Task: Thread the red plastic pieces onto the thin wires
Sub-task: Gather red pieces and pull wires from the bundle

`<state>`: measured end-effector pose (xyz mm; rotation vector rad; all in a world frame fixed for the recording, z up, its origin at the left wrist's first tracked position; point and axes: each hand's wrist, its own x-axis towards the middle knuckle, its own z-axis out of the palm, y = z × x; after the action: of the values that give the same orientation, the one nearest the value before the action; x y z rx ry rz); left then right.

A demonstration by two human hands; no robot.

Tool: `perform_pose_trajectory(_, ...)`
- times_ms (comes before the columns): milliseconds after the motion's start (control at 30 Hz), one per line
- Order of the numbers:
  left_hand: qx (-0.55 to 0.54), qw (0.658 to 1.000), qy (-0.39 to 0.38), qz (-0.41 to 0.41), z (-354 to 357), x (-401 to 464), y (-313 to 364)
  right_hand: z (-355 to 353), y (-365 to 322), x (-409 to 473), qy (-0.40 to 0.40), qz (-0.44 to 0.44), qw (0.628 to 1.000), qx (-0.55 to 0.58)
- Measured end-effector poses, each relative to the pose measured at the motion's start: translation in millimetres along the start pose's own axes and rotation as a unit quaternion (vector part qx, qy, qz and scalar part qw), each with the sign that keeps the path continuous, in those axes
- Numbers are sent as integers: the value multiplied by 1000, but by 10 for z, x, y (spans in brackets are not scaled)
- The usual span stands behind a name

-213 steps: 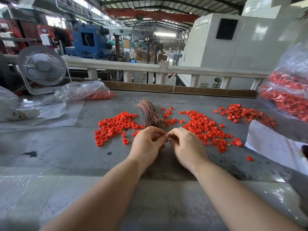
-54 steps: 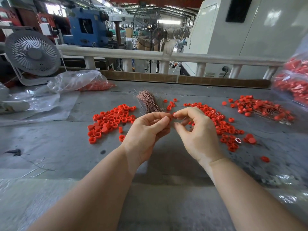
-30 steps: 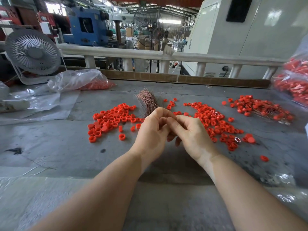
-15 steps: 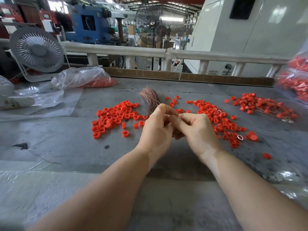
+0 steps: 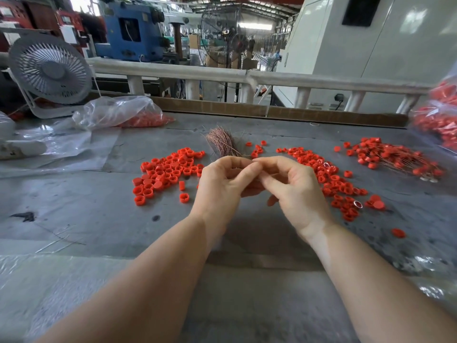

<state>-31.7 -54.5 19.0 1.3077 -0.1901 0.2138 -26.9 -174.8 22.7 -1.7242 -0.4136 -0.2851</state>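
Observation:
My left hand (image 5: pixel 221 186) and my right hand (image 5: pixel 295 191) meet above the grey table (image 5: pixel 86 219), thumb and forefinger tips pinched together at one spot. What they pinch is small and mostly hidden; it looks like a thin wire on the left and a red plastic piece on the right. Just behind the hands lies a bundle of thin coppery wires (image 5: pixel 222 142). To the left is a loose pile of red pieces (image 5: pixel 168 169), to the right a second pile (image 5: pixel 331 179). Far right, red pieces sit on wires in a heap (image 5: pixel 395 157).
A white desk fan (image 5: pixel 49 73) stands at the back left beside a clear bag of red pieces (image 5: pixel 118 112) and plastic sheeting (image 5: pixel 61 149). Another bag of red pieces (image 5: pixel 440 120) hangs at the right edge. A stray red piece (image 5: pixel 398 233) lies near my right forearm.
Over the last second my hands stayed pressed together, and the fingertips have lifted slightly and opened out from a tight clasp into a fingertip pinch. The piles have not moved.

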Motion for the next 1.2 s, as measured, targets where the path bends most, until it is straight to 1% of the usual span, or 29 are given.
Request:
perform_pose_trajectory(167, -58, 997, -38, -21, 18, -10, 24, -33, 6, 12, 27, 4, 1000, 14)
perform_pose_trajectory(233, -66, 997, -43, -20, 17, -10, 22, -35, 6, 10, 28, 6, 999, 16)
perform_pose_trajectory(567, -29, 999, -21, -5, 1, -23, 36, -27, 11, 15, 10, 11, 1000, 23)
perform_pose_trajectory(900, -20, 1000, -11, -1, 10, -35, 53, -32, 13, 9, 2, 9, 1000, 20)
perform_pose_trajectory(1033, 31, 999, -3, 10, 8, -29, 47, -31, -1, 9, 10, -9, 1000, 8)
perform_pose_trajectory(1200, 105, 994, -5, 26, 37, -37, 33, -40, -11, 13, 47, -54, 997, -21)
